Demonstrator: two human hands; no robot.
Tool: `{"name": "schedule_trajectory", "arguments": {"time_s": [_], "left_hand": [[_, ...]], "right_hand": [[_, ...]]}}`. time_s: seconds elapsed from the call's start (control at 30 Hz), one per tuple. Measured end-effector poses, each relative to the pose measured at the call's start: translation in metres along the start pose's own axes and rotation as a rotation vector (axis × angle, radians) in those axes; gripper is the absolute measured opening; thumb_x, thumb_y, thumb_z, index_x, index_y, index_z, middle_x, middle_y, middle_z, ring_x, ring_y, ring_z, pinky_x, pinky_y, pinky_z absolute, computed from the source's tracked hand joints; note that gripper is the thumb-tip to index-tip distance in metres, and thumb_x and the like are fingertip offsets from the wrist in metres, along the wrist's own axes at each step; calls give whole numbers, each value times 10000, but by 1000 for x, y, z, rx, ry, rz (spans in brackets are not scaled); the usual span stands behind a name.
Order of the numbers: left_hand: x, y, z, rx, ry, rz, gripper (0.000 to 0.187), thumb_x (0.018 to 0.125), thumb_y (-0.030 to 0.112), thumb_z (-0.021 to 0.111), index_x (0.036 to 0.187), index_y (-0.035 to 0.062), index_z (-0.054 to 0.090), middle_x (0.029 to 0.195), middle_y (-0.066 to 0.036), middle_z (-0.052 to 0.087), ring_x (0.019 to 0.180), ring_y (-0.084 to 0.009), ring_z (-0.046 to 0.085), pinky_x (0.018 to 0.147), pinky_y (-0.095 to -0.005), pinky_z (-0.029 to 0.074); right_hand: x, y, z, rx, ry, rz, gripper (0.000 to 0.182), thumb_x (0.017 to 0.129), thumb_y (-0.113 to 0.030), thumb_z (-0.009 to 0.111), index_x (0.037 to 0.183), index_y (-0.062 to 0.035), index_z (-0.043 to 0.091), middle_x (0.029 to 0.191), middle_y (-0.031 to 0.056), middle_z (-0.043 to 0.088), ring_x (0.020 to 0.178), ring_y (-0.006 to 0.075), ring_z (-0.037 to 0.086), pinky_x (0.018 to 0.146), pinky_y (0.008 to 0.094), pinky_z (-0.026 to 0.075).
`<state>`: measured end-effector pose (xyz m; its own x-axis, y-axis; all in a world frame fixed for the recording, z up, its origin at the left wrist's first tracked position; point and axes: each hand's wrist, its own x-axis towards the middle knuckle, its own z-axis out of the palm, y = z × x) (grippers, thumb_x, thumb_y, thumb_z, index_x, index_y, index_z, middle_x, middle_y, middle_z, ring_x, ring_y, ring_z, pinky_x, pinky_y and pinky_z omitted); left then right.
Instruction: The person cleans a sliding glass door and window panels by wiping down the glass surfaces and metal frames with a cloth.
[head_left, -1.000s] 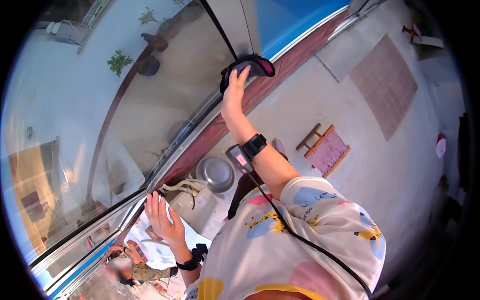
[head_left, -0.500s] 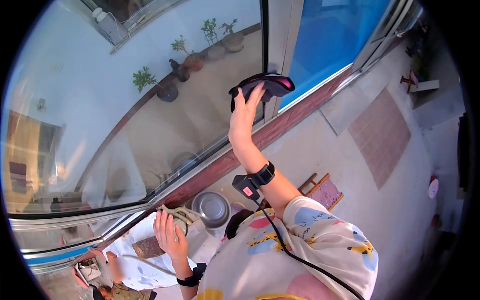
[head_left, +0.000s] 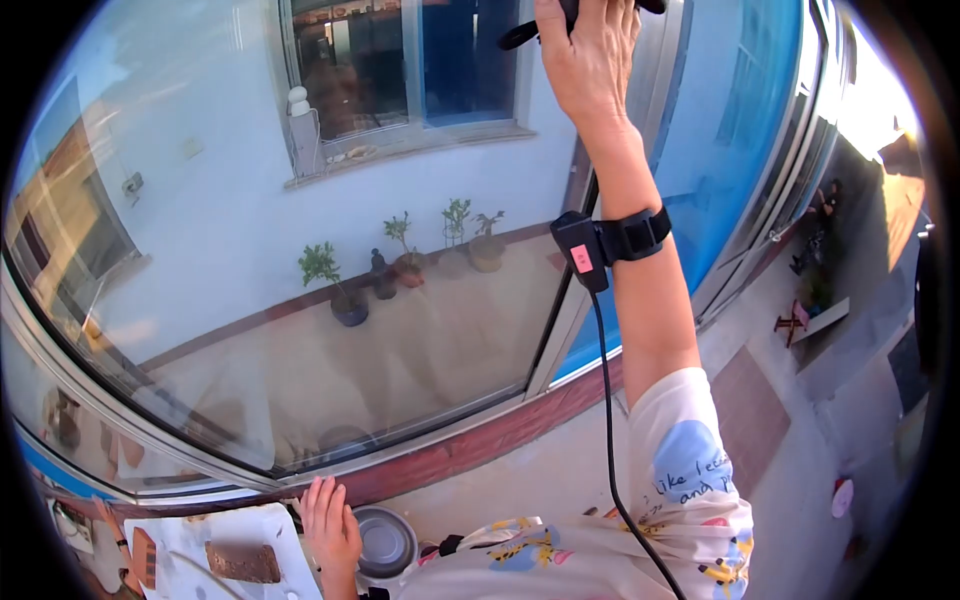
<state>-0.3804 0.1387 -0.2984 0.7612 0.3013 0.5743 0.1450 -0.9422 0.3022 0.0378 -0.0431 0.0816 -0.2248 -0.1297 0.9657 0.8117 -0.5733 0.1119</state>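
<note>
My right hand is raised high at the top of the view, its palm side pressed on a dark cloth against the window frame and glass. Only the cloth's dark edges show beyond the hand, and the fingertips run to the frame edge. Low down, my left hand has its fingers stretched out beside the red sill, with nothing seen in it. Before me stands the large glass window, which shows potted plants and a white wall.
A metal basin sits right of my left hand. At the lower left, a white table bears a brown block. Another person's hand is beyond it. A small stool stands far right.
My right hand has moved up with the dark cloth, from beside the lower window frame to the top of the view. The view has tilted up. My left hand remains low, fingers outstretched.
</note>
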Motion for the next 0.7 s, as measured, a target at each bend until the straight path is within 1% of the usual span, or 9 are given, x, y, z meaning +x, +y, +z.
{"name": "schedule_trajectory", "arguments": {"time_s": [0.1,0.17,0.23,0.3,0.4,0.53,0.6,0.63,0.7], "left_hand": [[4,2,4,-10,14,0,340,797,1,581,1136,17,595,1258,-151,575,1229,-362,497,1032,-513,363],[0,5,3,5,27,-8,332,800,24,582,1131,26,604,1250,-149,580,1221,-355,506,1019,-514,373],[1,5,4,16,3,1,329,791,24,592,1120,28,611,1239,-140,588,1210,-345,517,1013,-511,380],[-2,3,1,41,26,-7,328,790,24,595,1117,32,613,1237,-137,590,1205,-340,522,1010,-509,385],[-1,2,-2,52,53,15,325,788,23,601,1112,38,619,1235,-132,593,1196,-333,531,1002,-504,395],[13,4,-5,20,70,97,325,781,19,612,1104,49,626,1232,-122,596,1188,-325,538,991,-497,407],[25,6,-6,37,73,126,336,772,18,624,1106,58,627,1230,-110,599,1188,-316,540,989,-494,409],[32,9,-6,24,74,161,344,768,15,624,1108,64,628,1233,-105,598,1191,-311,538,990,-494,408],[43,11,-14,31,77,207,373,754,3,623,1118,81,628,1246,-96,593,1201,-296,533,997,-489,404]], "right_hand": [[4,4,2,-143,-110,-67,625,901,-275,512,1440,-36,305,1417,283,350,1326,435,306,1094,484,242],[-34,-10,-9,-11,-127,-210,468,912,-241,539,1346,-78,480,1433,261,355,1327,425,316,1091,479,220],[-59,-44,-28,52,-206,-151,461,848,-154,579,1298,-81,509,1437,287,341,1344,447,306,1097,508,223],[-198,-66,-63,256,-419,-45,480,757,-116,624,1225,-67,528,1383,348,350,1322,533,283,1068,618,201],[-326,-99,-112,319,-802,-33,616,686,-230,722,1171,77,498,1332,314,415,1285,502,354,1067,618,222],[-302,-98,-106,377,-792,-34,721,683,-244,719,1259,87,442,1329,320,412,1284,496,359,1064,617,224],[-182,-82,-64,239,-484,-100,721,709,-229,699,1278,105,409,1316,331,422,1297,498,346,1065,604,217],[-179,-87,-62,303,-458,11,702,730,-218,687,1294,90,404,1324,329,419,1315,502,318,1063,603,203],[-44,-53,-7,196,-241,-163,620,762,-212,678,1272,46,437,1307,295,457,1303,514,307,1061,569,217]]}}
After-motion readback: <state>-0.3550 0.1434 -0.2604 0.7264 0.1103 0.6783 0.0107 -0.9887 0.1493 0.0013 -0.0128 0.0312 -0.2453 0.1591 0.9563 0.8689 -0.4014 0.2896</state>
